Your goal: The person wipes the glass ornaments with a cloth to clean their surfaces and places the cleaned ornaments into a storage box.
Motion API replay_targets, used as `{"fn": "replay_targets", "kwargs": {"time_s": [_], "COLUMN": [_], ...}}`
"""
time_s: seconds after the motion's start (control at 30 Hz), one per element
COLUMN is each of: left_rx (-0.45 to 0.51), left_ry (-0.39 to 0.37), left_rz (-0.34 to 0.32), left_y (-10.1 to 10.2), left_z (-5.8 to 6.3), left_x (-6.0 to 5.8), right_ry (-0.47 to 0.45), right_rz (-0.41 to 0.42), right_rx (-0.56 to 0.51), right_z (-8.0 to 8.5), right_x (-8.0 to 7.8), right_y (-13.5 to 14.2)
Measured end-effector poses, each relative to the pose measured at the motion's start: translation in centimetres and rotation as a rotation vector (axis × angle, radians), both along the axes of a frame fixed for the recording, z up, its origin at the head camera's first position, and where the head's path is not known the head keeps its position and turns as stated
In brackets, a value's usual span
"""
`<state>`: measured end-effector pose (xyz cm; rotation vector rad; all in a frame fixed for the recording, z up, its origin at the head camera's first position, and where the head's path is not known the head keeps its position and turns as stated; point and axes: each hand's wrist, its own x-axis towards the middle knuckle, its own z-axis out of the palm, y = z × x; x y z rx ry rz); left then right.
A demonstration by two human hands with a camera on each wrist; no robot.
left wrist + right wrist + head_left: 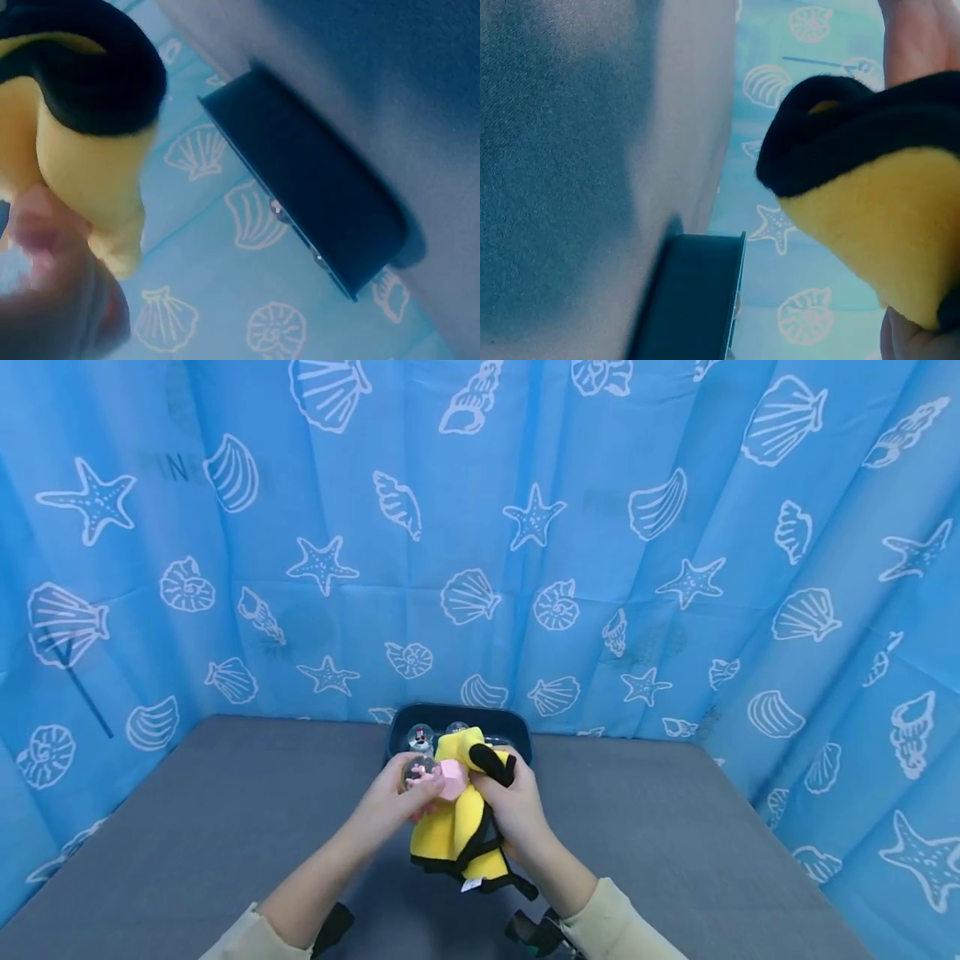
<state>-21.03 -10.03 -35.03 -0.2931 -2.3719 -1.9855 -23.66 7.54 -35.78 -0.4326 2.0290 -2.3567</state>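
My left hand grips a small snow globe with a clear dome, pink bits inside and a pink faceted base. In my right hand is a yellow cloth with black edging, bunched up and hanging down, a white tag at its lower edge. The cloth lies against the globe's base. Both hands are raised in front of a dark bin. In the left wrist view the cloth hides much of the left hand; the right wrist view shows the cloth up close.
Inside the bin stand a snow globe with a dark figure and another clear dome. The bin sits at the back of a grey table, before a blue seashell-print curtain.
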Motion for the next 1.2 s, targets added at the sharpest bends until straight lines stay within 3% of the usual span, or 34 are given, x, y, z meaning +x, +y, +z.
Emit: {"fn": "replay_targets", "kwargs": {"time_s": [0.17, 0.23, 0.3, 0.37, 0.47, 0.57, 0.7, 0.83, 1.0, 1.2], "left_rx": [0.022, 0.028, 0.024, 0.018, -0.005, -0.025, 0.056, 0.171, 0.228, 0.221], "left_ry": [-0.055, -0.035, 0.01, 0.051, 0.071, 0.046, -0.009, -0.033, -0.087, -0.222], "left_rz": [-0.211, -0.28, -0.301, -0.281, -0.183, -0.061, 0.031, 0.023, -0.032, -0.143], "left_y": [-1.0, -1.5, -1.7, -1.7, -1.4, -0.7, 0.1, 0.5, 0.8, 0.5], "left_z": [0.3, 0.3, 0.4, 0.5, 0.7, 1.0, 1.1, 1.0, 1.1, 1.3], "left_x": [-0.2, -0.3, -0.4, -0.4, -0.4, -0.5, -0.7, -0.9, -0.9, -0.5], "right_ry": [-0.077, -0.102, -0.125, -0.142, -0.153, -0.138, -0.091, -0.003, 0.116, 0.098], "right_rz": [-0.014, -0.008, 0.005, 0.02, 0.041, 0.058, 0.062, 0.059, 0.065, 0.017], "right_rx": [0.022, 0.033, 0.03, 0.021, 0.002, -0.012, -0.047, -0.082, -0.093, -0.06], "right_z": [0.0, 0.2, 0.3, 0.5, 0.5, 0.4, 0.2, 0.0, -0.3, -0.5], "right_x": [-0.3, -0.4, -0.5, -0.6, -0.7, -0.6, -0.4, -0.2, -0.2, -0.5], "right_y": [0.5, 0.7, 0.8, 0.9, 0.9, 0.9, 0.8, 0.3, -0.3, -0.1]}}
